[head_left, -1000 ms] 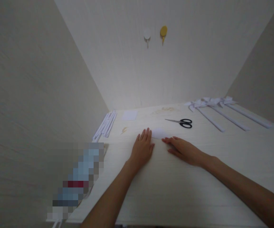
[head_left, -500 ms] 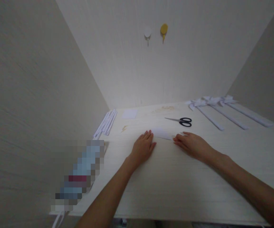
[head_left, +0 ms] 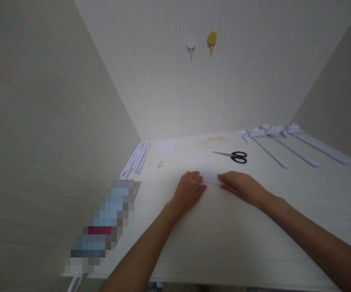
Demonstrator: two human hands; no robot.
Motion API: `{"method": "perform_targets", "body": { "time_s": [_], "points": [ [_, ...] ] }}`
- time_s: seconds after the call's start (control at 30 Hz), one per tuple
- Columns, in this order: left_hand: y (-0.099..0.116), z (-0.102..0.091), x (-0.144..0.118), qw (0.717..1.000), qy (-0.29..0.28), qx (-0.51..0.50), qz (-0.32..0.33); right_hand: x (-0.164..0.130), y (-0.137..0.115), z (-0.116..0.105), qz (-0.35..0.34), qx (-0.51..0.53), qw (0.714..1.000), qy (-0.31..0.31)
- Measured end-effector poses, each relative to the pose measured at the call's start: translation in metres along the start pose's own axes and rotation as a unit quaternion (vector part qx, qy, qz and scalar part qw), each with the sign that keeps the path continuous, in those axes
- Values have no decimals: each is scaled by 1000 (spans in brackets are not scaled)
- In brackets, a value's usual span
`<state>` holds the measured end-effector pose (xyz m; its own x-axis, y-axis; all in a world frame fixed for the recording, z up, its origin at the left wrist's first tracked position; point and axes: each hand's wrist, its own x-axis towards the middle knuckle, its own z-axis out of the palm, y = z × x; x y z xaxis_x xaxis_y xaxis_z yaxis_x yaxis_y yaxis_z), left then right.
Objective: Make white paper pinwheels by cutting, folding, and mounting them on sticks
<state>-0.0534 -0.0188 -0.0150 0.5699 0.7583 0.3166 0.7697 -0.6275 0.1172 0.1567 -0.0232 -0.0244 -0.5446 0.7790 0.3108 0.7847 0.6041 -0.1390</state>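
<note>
A small folded piece of white paper [head_left: 210,177] lies flat on the table between my two hands. My left hand [head_left: 190,188] rests on the table at its left end, fingers stretched out and thumb apart, with the fingertips touching the paper. At the right end, my right hand [head_left: 239,184] has its fingers and thumb closed together on the paper's edge. Black-handled scissors [head_left: 238,157] lie just beyond my right hand, blades pointing left.
Several rolled white paper sticks [head_left: 135,158] lie at the left wall, near a white paper square [head_left: 167,146]. Paper pinwheel-like pieces on sticks [head_left: 272,152] lie at the back right. A pixelated item [head_left: 105,219] is at the left edge. Two hooks [head_left: 212,38] hang on the wall.
My left hand has shifted a little right and my right hand slightly left along the paper, so less of it shows between them. The camera view has moved slightly.
</note>
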Motion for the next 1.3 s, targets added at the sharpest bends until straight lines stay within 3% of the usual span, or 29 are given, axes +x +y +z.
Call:
{"method": "perform_targets", "body": {
  "time_s": [0.23,0.47,0.57,0.67,0.77,0.87,0.93,1.0,1.07,1.2,1.3],
  "points": [
    [1,-3,1,1000,2,26,4,2,-5,-3,-70,-93,993,-22],
    [-7,-2,5,997,16,63,35,-3,0,-2,-2,-52,998,24],
    [-10,-1,4,999,44,25,20,-4,2,-1,66,49,992,101],
    [-12,-1,3,994,91,-63,-18,-2,5,-3,142,190,952,194],
    [-11,-1,4,978,132,-148,-56,3,7,-4,163,292,902,272],
    [-9,-3,5,966,135,-201,-90,6,10,-3,187,383,849,313],
    [-9,-4,5,962,128,-218,-106,7,10,-1,240,457,793,323],
    [-9,-4,4,958,141,-220,-118,8,8,-2,307,526,727,318],
    [-9,-4,1,954,185,-199,-125,8,5,-4,337,576,691,278],
    [-4,-2,-2,959,264,-88,-53,9,-12,-9,287,619,723,111],
    [8,-1,-4,966,255,13,50,11,-26,-7,289,615,729,77]
  ]
}}
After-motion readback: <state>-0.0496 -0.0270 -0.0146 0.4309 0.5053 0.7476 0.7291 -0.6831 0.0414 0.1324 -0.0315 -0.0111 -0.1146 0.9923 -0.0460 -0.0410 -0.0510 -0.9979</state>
